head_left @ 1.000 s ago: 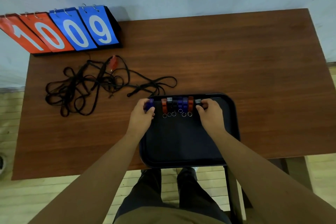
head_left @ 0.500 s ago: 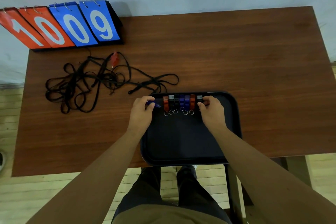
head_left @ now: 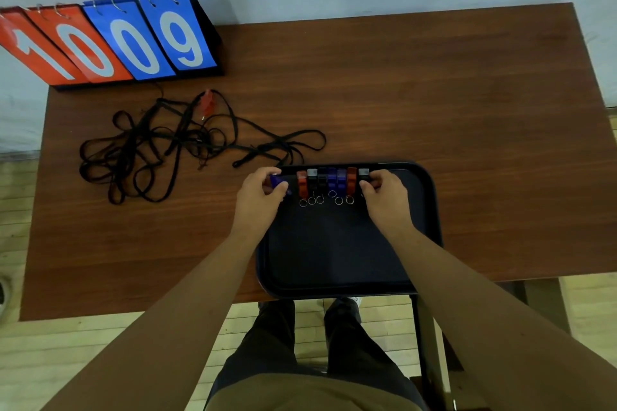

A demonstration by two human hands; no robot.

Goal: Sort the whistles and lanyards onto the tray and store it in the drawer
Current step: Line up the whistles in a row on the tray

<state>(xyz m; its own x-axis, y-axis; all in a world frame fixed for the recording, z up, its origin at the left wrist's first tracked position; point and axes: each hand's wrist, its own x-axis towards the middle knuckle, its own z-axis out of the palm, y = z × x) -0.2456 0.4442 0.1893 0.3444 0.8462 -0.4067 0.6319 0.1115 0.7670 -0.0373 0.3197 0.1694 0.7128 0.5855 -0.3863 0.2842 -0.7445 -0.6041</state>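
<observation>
Tray [head_left: 424,243] sits at the near edge of the brown worktop [head_left: 434,93], scoreboard [head_left: 110,40] far left. Black lanyards [head_left: 140,150] sprawl tangled left of the tray, a red whistle [head_left: 206,103] among them. Row of whistles [head_left: 329,178] lines the tray's far edge. Left grip [head_left: 263,200] pinches a blue whistle [head_left: 278,181] at the row's left end; right grip [head_left: 387,200] pinches the grey-topped whistle [head_left: 364,173] at its right end.

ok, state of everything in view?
Tray: on table, near edge overhanging.
Whistle row: side by side at tray's far edge.
Left hand: grips blue whistle, left of row.
Right hand: pinches grey-topped whistle, right end.
Lanyards: tangled on table, off tray.
Red whistle: among lanyards.
Scoreboard: shows 10, 09.
</observation>
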